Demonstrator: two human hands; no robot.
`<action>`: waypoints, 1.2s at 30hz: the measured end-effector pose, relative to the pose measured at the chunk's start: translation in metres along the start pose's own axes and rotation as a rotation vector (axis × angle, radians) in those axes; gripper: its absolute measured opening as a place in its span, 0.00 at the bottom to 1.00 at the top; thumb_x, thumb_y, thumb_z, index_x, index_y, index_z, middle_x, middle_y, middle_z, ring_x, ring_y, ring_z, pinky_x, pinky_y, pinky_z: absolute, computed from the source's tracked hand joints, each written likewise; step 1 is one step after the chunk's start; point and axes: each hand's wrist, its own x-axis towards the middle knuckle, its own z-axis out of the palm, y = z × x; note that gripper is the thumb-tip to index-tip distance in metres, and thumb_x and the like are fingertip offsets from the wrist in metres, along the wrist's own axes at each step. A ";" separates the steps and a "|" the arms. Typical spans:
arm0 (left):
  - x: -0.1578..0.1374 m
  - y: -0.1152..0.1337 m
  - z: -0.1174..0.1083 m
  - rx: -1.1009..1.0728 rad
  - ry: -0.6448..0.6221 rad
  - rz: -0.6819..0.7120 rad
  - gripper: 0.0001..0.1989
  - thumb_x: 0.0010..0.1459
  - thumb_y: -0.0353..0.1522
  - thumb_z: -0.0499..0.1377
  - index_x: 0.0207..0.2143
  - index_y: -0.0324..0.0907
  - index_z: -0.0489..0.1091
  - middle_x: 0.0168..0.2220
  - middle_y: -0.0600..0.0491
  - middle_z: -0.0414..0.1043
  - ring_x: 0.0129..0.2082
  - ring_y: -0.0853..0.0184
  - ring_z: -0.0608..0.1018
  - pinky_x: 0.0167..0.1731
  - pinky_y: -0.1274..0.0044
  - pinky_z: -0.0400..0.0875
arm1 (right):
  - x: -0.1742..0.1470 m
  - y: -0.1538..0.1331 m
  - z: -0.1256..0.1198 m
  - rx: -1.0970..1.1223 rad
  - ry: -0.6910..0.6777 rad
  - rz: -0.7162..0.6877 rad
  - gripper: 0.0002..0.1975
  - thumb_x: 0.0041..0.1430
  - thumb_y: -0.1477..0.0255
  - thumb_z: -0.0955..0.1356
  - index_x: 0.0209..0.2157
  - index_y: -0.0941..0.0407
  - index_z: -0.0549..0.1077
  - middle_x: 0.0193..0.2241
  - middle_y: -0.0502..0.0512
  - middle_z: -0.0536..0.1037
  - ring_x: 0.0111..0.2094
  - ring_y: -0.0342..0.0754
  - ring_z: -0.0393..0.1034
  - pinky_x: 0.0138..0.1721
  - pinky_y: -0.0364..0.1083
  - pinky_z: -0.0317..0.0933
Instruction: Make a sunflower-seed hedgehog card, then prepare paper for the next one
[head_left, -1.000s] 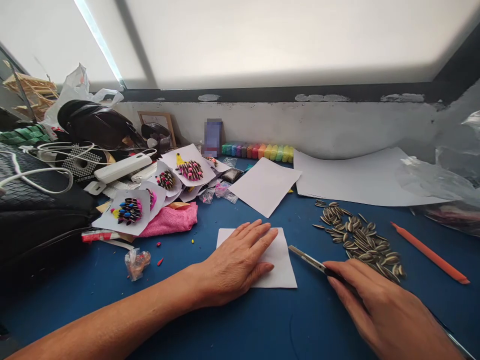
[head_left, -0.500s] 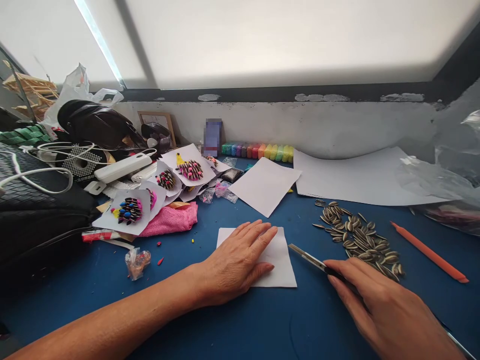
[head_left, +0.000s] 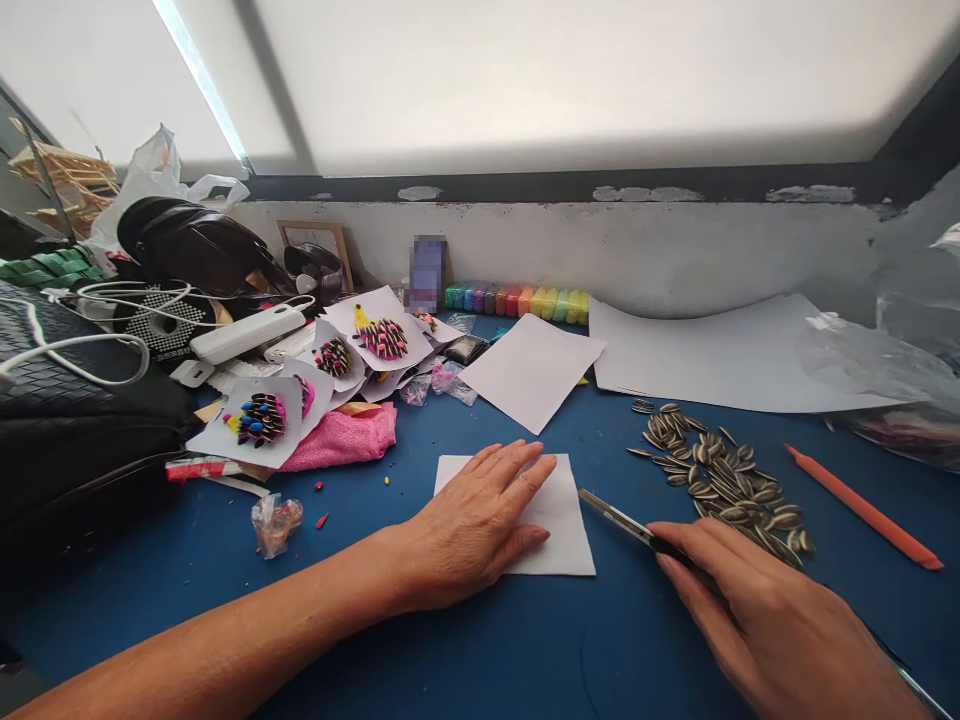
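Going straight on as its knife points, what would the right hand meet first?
Likely the small white sheet under the left hand: the knife in the right hand points at its right edge, though depth is unclear.

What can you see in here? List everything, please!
knife: one, silver and black, front right
small paper: one visible, white, front centre
turned paper: one visible, white, middle
large paper: uncounted, white, back right
seeds: many, striped dark, right
pointed stick: one, orange, far right
packs: about twelve, rainbow colours, back centre
decorated cards: several, white, left
cloth: one, pink, left
clear bags: several, colourless, both sides
woven bag: one, black, far left
long device: one, white, left
shiny object: one, black, back left
frame: one, brown, back left
table: one, blue, underneath
left hand: one, bare, on small paper
right hand: one, bare, holding knife
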 end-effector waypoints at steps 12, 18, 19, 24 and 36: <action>0.000 -0.002 0.002 -0.040 -0.020 -0.028 0.33 0.68 0.40 0.51 0.70 0.38 0.45 0.71 0.38 0.45 0.71 0.52 0.50 0.67 0.53 0.47 | -0.002 -0.001 0.000 0.027 0.010 -0.027 0.18 0.71 0.67 0.56 0.42 0.55 0.76 0.32 0.55 0.82 0.31 0.47 0.81 0.22 0.40 0.70; -0.001 -0.003 0.002 -0.068 0.001 -0.029 0.34 0.67 0.39 0.52 0.70 0.40 0.44 0.70 0.39 0.49 0.71 0.52 0.51 0.67 0.53 0.48 | -0.007 0.005 0.000 0.040 -0.041 -0.016 0.17 0.71 0.66 0.58 0.45 0.54 0.76 0.35 0.55 0.83 0.31 0.47 0.81 0.22 0.39 0.71; -0.001 -0.003 0.002 -0.068 0.010 -0.026 0.33 0.67 0.39 0.52 0.70 0.40 0.44 0.70 0.39 0.50 0.71 0.52 0.52 0.67 0.53 0.48 | -0.007 0.006 0.000 0.039 -0.050 -0.007 0.17 0.71 0.65 0.58 0.44 0.54 0.77 0.35 0.55 0.83 0.31 0.47 0.81 0.20 0.39 0.70; -0.002 -0.004 0.005 -0.059 0.022 -0.014 0.32 0.68 0.39 0.51 0.70 0.41 0.45 0.69 0.40 0.51 0.70 0.53 0.53 0.67 0.54 0.49 | -0.007 0.009 0.000 0.060 -0.088 0.033 0.23 0.71 0.62 0.55 0.35 0.51 0.78 0.30 0.55 0.81 0.26 0.47 0.81 0.12 0.39 0.64; -0.003 0.001 0.000 -0.063 0.073 -0.006 0.34 0.67 0.37 0.53 0.70 0.42 0.43 0.64 0.36 0.54 0.65 0.50 0.60 0.61 0.55 0.62 | -0.007 0.010 0.001 0.048 -0.081 0.083 0.24 0.71 0.60 0.55 0.38 0.50 0.80 0.34 0.57 0.82 0.26 0.48 0.80 0.14 0.41 0.65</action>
